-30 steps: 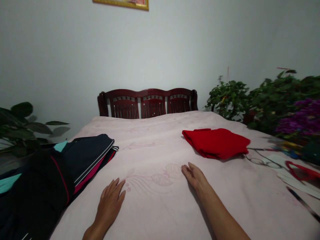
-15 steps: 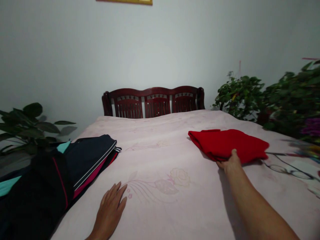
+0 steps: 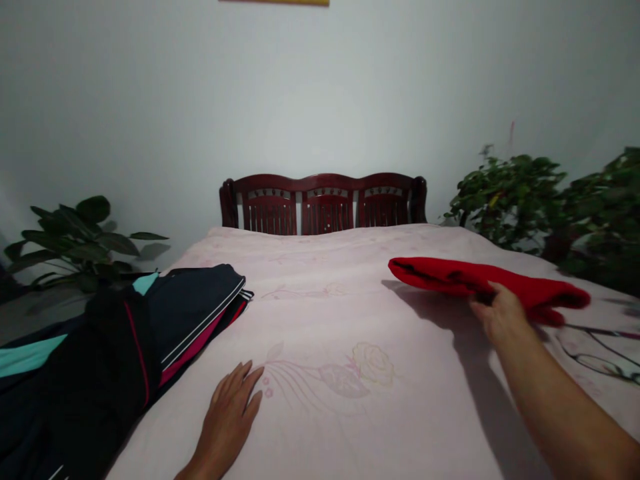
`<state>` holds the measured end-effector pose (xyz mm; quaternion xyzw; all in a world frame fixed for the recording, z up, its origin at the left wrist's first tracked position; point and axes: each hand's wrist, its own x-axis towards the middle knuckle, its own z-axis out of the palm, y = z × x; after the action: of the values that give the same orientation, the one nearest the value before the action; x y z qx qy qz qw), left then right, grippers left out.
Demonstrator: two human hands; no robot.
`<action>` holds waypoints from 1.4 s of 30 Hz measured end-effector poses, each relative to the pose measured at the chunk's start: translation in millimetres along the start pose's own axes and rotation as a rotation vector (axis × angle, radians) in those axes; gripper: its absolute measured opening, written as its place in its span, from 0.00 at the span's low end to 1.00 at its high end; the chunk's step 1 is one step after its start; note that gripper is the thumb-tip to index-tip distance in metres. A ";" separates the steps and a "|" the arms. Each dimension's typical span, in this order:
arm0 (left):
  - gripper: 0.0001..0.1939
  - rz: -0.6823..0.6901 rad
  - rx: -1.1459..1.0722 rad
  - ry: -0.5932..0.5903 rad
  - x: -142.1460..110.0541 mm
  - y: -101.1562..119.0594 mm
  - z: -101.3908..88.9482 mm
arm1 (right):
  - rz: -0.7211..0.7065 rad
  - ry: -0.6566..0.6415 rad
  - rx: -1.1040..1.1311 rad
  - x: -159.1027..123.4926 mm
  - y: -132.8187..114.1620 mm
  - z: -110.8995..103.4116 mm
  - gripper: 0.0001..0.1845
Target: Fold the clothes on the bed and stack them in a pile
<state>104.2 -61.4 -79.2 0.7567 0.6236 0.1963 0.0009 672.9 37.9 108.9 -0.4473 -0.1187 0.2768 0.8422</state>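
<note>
A folded red cloth, perhaps a garment (image 3: pixel 450 272), is lifted a little off the bedspread on the right. My right hand (image 3: pixel 503 312) grips its near edge, thumb on top and fingers underneath; a shadow falls on the cover below. My left hand (image 3: pixel 231 407) lies flat on the pale pink floral bedspread (image 3: pixel 320 320), fingers stretched out, holding nothing. To its left lies a pile of dark clothes (image 3: pixel 197 303) with white and pink trim. A black garment with a pink stripe (image 3: pixel 113 360) lies over the pile's near side.
Eyeglasses (image 3: pixel 597 363) lie on the bed right of my right forearm. A dark wooden slatted headboard (image 3: pixel 327 203) stands at the far end. Leafy plants flank the bed, one on the left (image 3: pixel 83 237) and others on the right (image 3: pixel 515 193).
My right hand has raised the red cloth off the bed, and its near edge has come up. The view has shifted slightly left. My left hand rests as before.
</note>
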 end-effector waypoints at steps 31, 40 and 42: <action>0.33 0.294 -0.489 0.111 -19.8 58.4 -48.7 | 0.290 -0.887 -1.020 -250.5 20.1 -144.7 0.14; 0.21 0.103 -0.849 0.247 68.4 85.2 -82.9 | -0.494 -0.894 -1.019 -215.7 36.3 -73.4 0.27; 0.19 -0.138 -0.874 0.290 114.7 87.3 -97.9 | -0.474 -0.981 -0.917 -201.7 28.7 -28.4 0.37</action>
<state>174.1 3.6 66.6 0.6066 0.5251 0.5440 0.2455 510.2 -84.3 78.7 -0.5424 -0.6827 0.1779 0.4562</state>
